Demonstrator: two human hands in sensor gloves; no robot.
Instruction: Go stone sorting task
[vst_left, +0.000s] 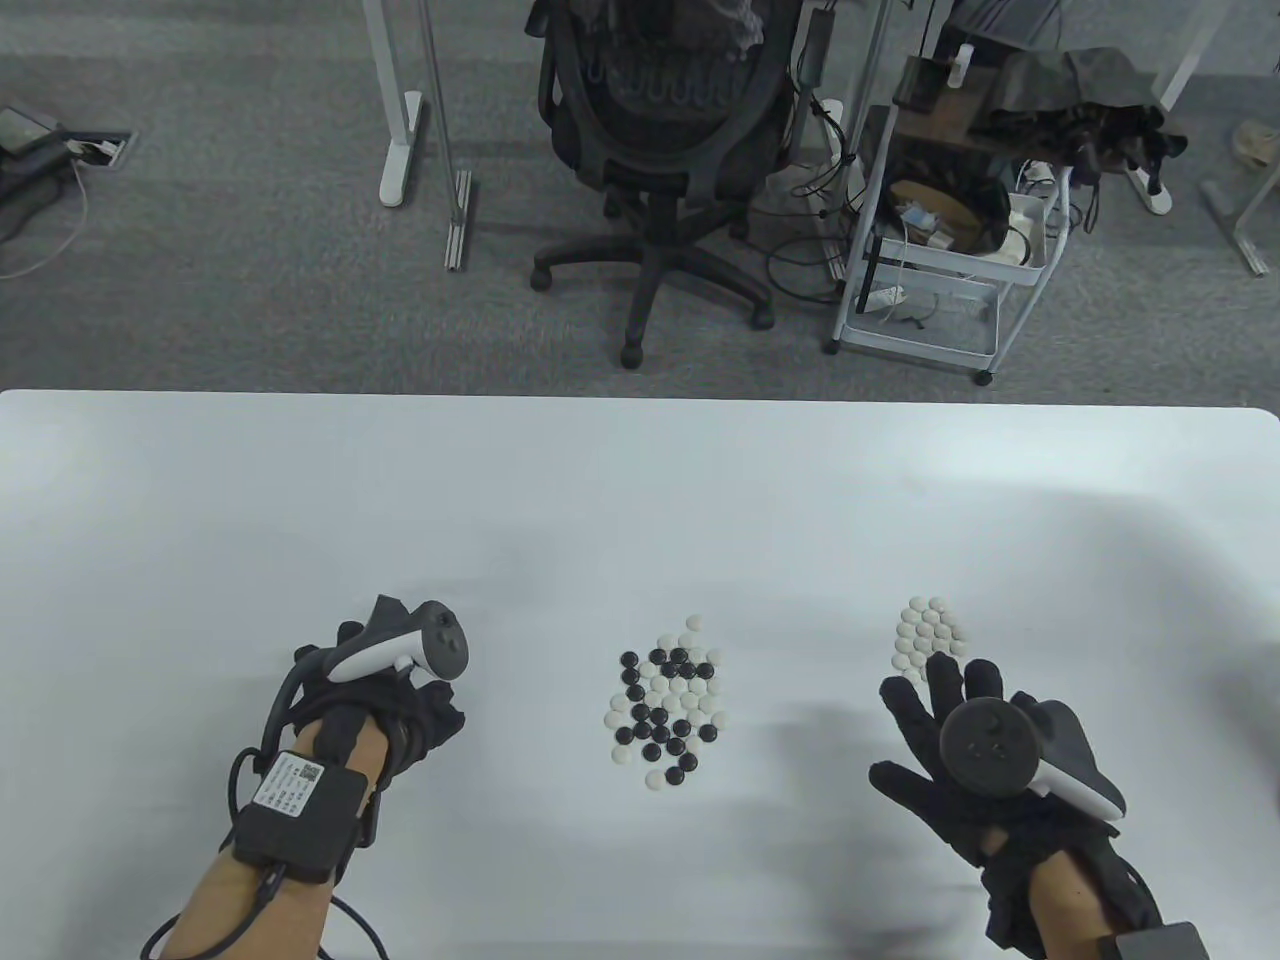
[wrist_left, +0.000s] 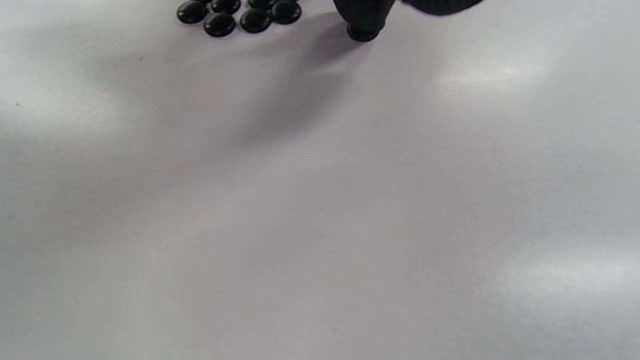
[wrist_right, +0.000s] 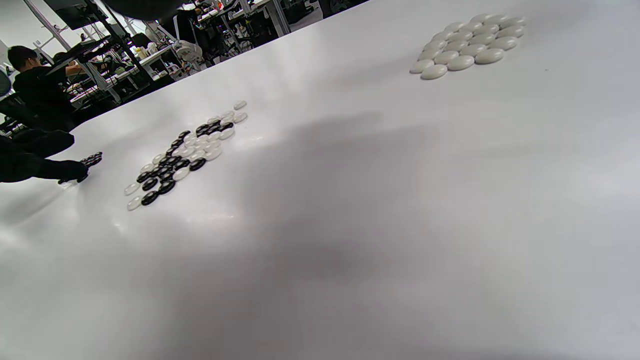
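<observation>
The mixed pile (vst_left: 667, 703) of black and white stones lies mid-table; the white group (vst_left: 927, 630) sits right, just beyond the right hand (vst_left: 985, 760), fingers spread, empty; the left hand (vst_left: 395, 690) hides the black group (wrist_left: 240, 15) from above — its fingers are covered, grip unclear.

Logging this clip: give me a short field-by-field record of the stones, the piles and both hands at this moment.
mixed pile: black and white stones together at the table's middle
white pile: white stones only, right of the mixed pile
black pile: black stones only, beside the left fingertip in the left wrist view; hidden in the table view
left hand: fingers curled down near the black pile; grip unclear
right hand: fingers spread, holding nothing, just short of the white pile
table: white
</observation>
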